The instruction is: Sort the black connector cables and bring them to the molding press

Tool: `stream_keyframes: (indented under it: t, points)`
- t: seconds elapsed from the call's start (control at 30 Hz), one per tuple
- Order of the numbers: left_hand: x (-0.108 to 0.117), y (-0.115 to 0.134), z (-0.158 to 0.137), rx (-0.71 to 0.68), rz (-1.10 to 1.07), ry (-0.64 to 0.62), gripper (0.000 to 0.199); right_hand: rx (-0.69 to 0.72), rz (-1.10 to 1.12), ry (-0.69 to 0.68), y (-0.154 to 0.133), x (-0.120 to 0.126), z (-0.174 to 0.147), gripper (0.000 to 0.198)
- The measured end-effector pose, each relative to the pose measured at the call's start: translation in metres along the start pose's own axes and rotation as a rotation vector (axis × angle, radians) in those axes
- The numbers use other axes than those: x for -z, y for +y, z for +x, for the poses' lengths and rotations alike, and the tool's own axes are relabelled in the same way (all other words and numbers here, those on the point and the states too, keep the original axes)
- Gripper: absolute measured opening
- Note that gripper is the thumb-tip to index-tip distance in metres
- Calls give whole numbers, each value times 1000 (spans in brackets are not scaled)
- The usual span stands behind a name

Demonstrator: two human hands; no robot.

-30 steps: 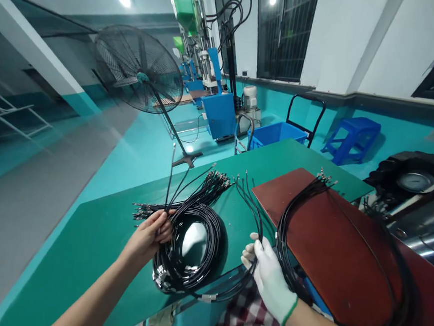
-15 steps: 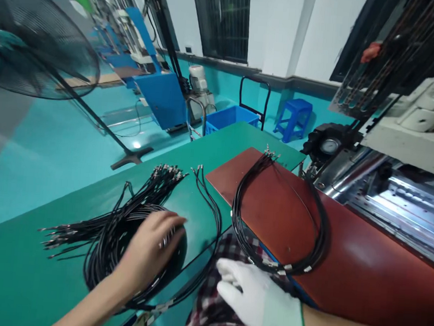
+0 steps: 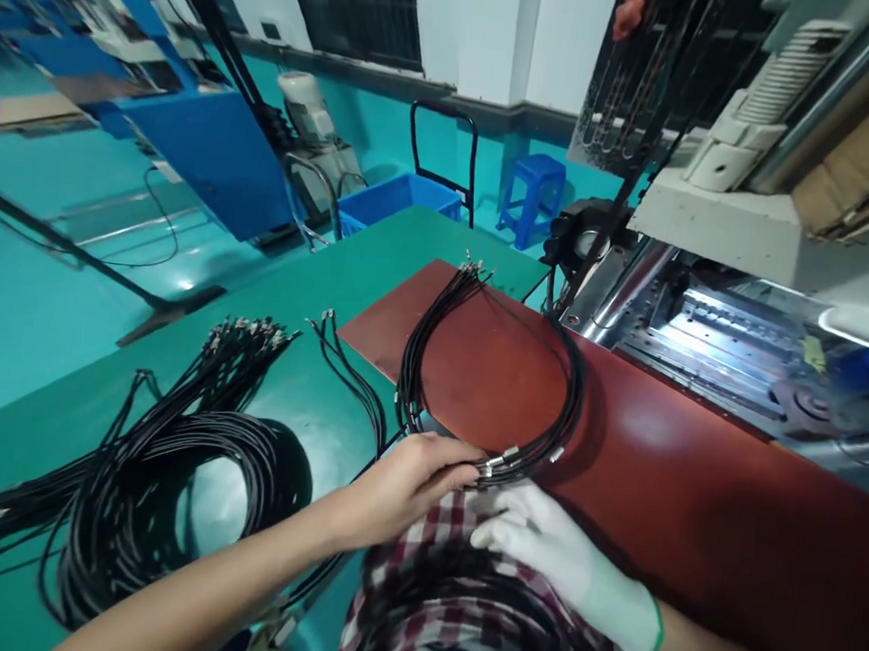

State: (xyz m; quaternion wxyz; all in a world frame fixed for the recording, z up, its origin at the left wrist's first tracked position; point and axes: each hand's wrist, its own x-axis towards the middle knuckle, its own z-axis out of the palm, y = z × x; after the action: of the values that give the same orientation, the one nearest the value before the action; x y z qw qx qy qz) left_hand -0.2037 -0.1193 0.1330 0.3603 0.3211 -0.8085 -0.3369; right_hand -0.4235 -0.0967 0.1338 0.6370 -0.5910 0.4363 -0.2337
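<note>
Two hands meet at the near edge of the red board (image 3: 664, 474), at the 6 o'clock point of a looped cable bundle (image 3: 491, 370). The left hand (image 3: 411, 479), bare, has its grip pinched narrow on the bundle's lowest strands, thumb and fingers closed just beside the metal ferrules (image 3: 508, 458). The right hand (image 3: 559, 556), in a white glove, lies flat directly below the same spot, fingers loosely extended; whether its fingertips hold any strand cannot be told. The bundle lies flat on the board, its connector ends (image 3: 475, 266) gathered at 12 o'clock. At 9 o'clock from the hands, a larger cable coil (image 3: 165, 505) rests on the green worktop (image 3: 379, 271), apart from both hands. A few loose cables (image 3: 355, 379) lie between coil and board.
</note>
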Motion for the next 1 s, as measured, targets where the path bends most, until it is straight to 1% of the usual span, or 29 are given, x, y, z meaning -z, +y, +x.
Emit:
stream_keyframes:
  t: [0.07,0.1,0.13,0.2,0.27,0.33,0.4,0.57,0.63,0.73,0.8,0.9,1.0]
  points:
    - [8,8,2,40,-70,36,31,106,111,65,-9,5,5,64]
    - [10,10,3,51,-92,63,30,143,129,101,-14,6,8,62]
    - [10,11,5,63,-110,91,29,173,138,129,-18,7,12,55]
    - [10,10,8,111,-153,143,26,220,146,129,-24,9,18,35]
    - [10,7,11,180,-223,174,22,249,122,104,-26,10,23,25]
    - [10,4,12,221,-292,172,22,260,98,98,-26,11,25,22]
    - [10,3,13,216,-307,165,24,254,69,99,-27,11,24,21]
    - [10,8,15,203,-220,209,28,215,35,145,-35,12,22,28]
    - [11,11,15,208,-188,217,29,237,4,151,-36,14,24,29]
    - [14,13,15,187,-60,204,29,294,-37,134,-30,17,27,29]
    - [15,13,15,157,20,145,28,306,-27,134,-24,18,30,29]
    - [13,10,15,128,43,55,23,259,26,154,-18,19,31,33]
    - [11,7,15,125,12,32,16,207,62,183,-19,18,30,36]
